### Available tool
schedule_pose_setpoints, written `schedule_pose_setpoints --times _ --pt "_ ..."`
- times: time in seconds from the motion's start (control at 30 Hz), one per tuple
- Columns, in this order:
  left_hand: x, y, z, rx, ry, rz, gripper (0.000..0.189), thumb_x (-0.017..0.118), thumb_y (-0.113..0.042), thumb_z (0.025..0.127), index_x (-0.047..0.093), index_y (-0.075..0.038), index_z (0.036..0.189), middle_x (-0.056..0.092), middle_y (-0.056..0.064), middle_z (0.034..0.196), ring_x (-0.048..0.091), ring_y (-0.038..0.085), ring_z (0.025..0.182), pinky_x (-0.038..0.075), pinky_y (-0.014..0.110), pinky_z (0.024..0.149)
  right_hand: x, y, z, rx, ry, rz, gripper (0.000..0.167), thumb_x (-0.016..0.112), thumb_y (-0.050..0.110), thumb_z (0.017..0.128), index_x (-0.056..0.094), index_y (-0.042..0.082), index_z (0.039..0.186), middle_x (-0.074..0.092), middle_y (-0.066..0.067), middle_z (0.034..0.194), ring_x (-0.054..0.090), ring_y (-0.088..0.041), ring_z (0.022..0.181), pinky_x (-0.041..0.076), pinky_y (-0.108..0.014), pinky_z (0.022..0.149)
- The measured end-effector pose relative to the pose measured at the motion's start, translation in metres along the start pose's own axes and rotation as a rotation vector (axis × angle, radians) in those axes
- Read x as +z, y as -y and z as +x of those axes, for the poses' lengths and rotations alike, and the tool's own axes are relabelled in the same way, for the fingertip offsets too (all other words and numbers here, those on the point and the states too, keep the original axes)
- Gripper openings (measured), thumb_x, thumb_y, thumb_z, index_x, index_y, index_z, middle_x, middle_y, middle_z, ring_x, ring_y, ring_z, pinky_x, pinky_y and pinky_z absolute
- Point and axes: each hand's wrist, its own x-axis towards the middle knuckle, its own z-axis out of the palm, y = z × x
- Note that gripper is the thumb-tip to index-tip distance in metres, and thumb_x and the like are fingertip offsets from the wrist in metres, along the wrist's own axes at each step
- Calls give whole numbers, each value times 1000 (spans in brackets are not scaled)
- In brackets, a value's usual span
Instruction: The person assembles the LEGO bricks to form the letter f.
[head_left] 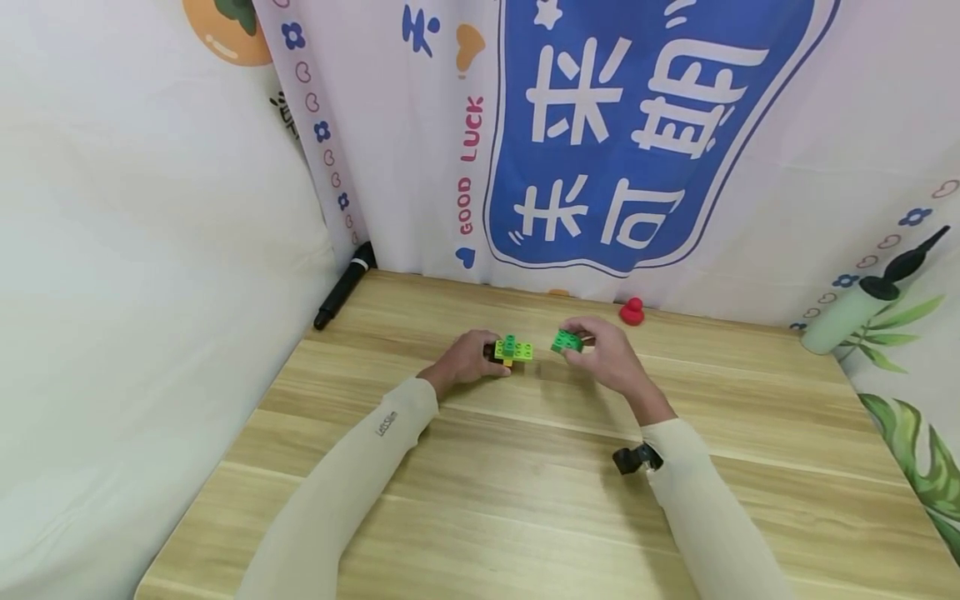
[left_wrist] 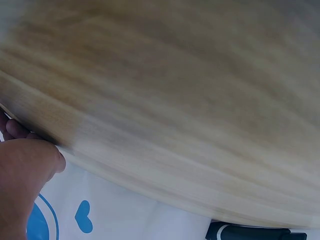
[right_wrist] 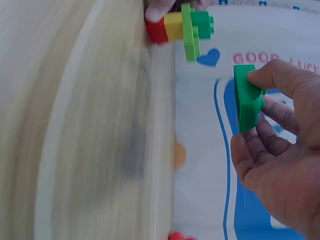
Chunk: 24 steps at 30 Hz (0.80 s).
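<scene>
On the far side of the table, my left hand (head_left: 468, 357) grips the base of a small stack of toy building bricks. From the bottom it has a red brick (right_wrist: 158, 33), a yellow brick (right_wrist: 173, 27), a wider lime-green brick (head_left: 525, 351) and a small green brick (head_left: 510, 344). A short gap to the right, my right hand (head_left: 609, 358) pinches a green brick with a curved end (right_wrist: 248, 97) between thumb and fingers, raised above the tabletop. Only part of the left hand shows in the left wrist view, its stack out of sight.
A red knob-shaped piece (head_left: 632, 313) stands behind the right hand near the cloth backdrop (head_left: 420, 167). At the back left corner lies a black cylinder (head_left: 345, 287); a pale green hand pump (head_left: 843, 317) is at the right edge of the wooden table (head_left: 510, 500).
</scene>
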Motion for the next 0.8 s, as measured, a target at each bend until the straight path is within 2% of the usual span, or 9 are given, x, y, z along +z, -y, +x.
schedule_pose_setpoints --times 0.13,0.37,0.57,0.8 --pt "0 1 0 18 2 -2 40 88 -27 93 73 -7 124 72 7 116 59 20 103 50 38 97 14 11 17 -11 39 56 41 75 7 94 70 -2 134 73 -21 130 68 -37 115 55 -58 104" --pt "1 4 3 38 4 13 34 88 -28 93 74 -10 118 73 6 112 61 18 100 51 38 95 33 19 38 -32 106 131 38 73 6 97 71 1 134 72 -20 133 68 -36 119 56 -56 106" --pt "2 6 5 56 -12 -2 25 88 -26 92 74 -10 105 72 5 103 60 16 93 51 33 88 40 19 45 -51 160 169 38 73 3 96 71 -2 134 70 -22 136 67 -37 119 56 -55 106" --pt "-1 6 3 71 -12 -2 25 89 -26 92 74 -10 104 73 4 101 61 15 91 51 31 85 44 19 50 -72 193 139 38 76 1 96 72 -3 133 69 -22 138 68 -36 118 57 -56 105"
